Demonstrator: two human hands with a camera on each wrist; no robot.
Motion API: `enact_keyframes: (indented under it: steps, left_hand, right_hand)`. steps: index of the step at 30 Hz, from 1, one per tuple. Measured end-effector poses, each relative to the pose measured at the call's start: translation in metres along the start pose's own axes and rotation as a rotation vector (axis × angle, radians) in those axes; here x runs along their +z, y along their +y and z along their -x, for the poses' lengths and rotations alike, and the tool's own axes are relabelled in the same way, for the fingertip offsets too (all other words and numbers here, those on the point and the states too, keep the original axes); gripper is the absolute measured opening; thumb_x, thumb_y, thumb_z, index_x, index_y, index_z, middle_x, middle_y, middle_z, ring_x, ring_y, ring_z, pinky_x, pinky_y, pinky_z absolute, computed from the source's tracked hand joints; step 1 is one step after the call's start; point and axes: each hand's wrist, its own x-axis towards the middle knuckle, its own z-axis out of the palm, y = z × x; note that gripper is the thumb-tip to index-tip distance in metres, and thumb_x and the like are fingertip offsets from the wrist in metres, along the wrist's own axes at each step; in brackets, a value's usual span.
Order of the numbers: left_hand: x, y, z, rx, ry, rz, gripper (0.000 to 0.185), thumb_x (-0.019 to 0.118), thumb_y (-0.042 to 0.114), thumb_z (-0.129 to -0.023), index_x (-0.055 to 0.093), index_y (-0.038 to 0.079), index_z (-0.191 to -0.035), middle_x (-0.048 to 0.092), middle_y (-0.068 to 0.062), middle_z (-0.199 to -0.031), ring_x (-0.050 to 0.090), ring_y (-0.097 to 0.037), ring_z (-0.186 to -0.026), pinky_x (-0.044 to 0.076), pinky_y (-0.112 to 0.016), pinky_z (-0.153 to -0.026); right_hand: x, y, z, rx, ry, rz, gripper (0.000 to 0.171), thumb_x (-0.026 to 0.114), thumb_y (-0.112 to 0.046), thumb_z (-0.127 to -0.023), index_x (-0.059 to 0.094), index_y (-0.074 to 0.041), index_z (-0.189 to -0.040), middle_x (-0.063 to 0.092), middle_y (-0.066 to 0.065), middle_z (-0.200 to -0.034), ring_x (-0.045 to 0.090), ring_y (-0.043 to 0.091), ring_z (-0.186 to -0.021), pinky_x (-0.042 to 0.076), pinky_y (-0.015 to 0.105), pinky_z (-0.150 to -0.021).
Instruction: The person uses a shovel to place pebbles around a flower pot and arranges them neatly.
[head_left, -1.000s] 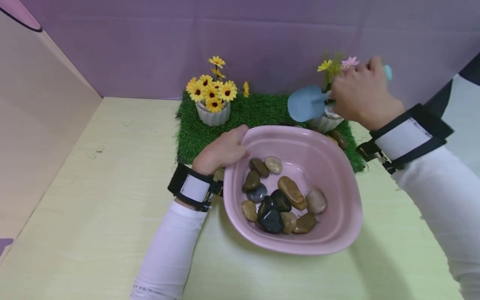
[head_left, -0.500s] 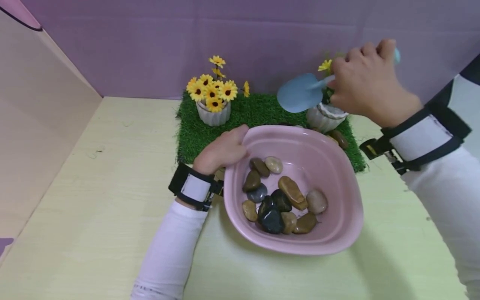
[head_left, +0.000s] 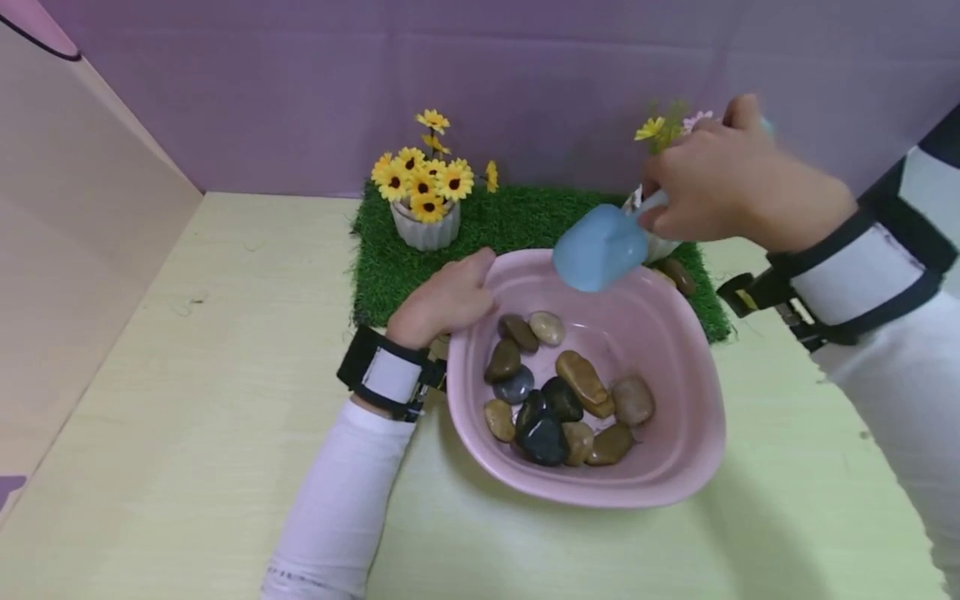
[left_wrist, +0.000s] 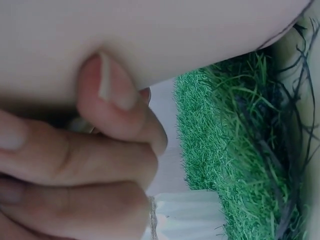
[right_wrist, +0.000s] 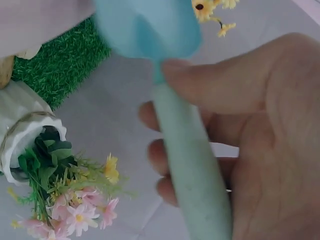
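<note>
A pink bowl (head_left: 660, 475) sits on the table and holds several smooth stones (head_left: 558, 398), brown, grey and black. My left hand (head_left: 444, 302) grips the bowl's far-left rim, thumb over the edge; the left wrist view shows the curled fingers (left_wrist: 90, 165) against the pink wall (left_wrist: 165, 30). My right hand (head_left: 731, 187) holds a light blue plastic scoop (head_left: 600, 246) by its handle (right_wrist: 192, 170). The scoop's blade hangs tilted downward over the bowl's far rim, and I see nothing in it.
A green turf mat (head_left: 517, 221) lies behind the bowl. On it stand a white pot of yellow flowers (head_left: 426, 196) at the left and a white pot with pink and yellow flowers (right_wrist: 45, 165) at the right, behind my right hand. A brown stone (head_left: 678, 275) lies on the mat.
My right hand has swung the scoop from beside the right flower pot down and toward me, over the bowl's far rim. The left hand and bowl have stayed put.
</note>
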Motion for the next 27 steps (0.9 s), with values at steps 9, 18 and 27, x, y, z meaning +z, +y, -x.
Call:
enact_keyframes:
  steps: [9, 18, 27]
  left_hand:
    - [0.001, 0.000, 0.001, -0.012, 0.026, -0.005, 0.029, 0.045, 0.005, -0.093, 0.046, 0.006, -0.122, 0.061, -0.018, -0.101, 0.071, -0.024, -0.067, 0.059, -0.030, -0.050]
    - [0.001, -0.001, 0.002, -0.009, 0.020, -0.006, 0.029, 0.044, 0.004, -0.092, 0.046, 0.007, -0.122, 0.061, -0.017, -0.100, 0.070, -0.024, -0.066, 0.059, -0.031, -0.050]
    - [0.000, -0.001, 0.001, 0.009, 0.007, -0.004, 0.025, 0.044, 0.005, -0.094, 0.046, 0.006, -0.119, 0.060, -0.017, -0.100, 0.070, -0.025, -0.067, 0.058, -0.030, -0.050]
  right_hand:
    - [0.008, -0.016, -0.001, -0.042, -0.123, 0.037, 0.018, 0.056, -0.022, -0.084, 0.070, -0.016, -0.093, 0.069, 0.009, -0.089, 0.045, 0.030, -0.084, 0.022, 0.057, -0.092]
    - [0.021, -0.026, 0.000, -0.073, -0.112, 0.057, 0.009, 0.068, -0.028, -0.086, 0.071, -0.019, -0.087, 0.070, 0.012, -0.095, 0.053, 0.037, -0.095, 0.017, 0.066, -0.110]
    - [0.038, -0.035, 0.003, -0.089, -0.088, 0.096, 0.016, 0.073, -0.030, -0.081, 0.066, -0.016, -0.082, 0.069, 0.011, -0.093, 0.053, 0.034, -0.089, 0.030, 0.058, -0.095]
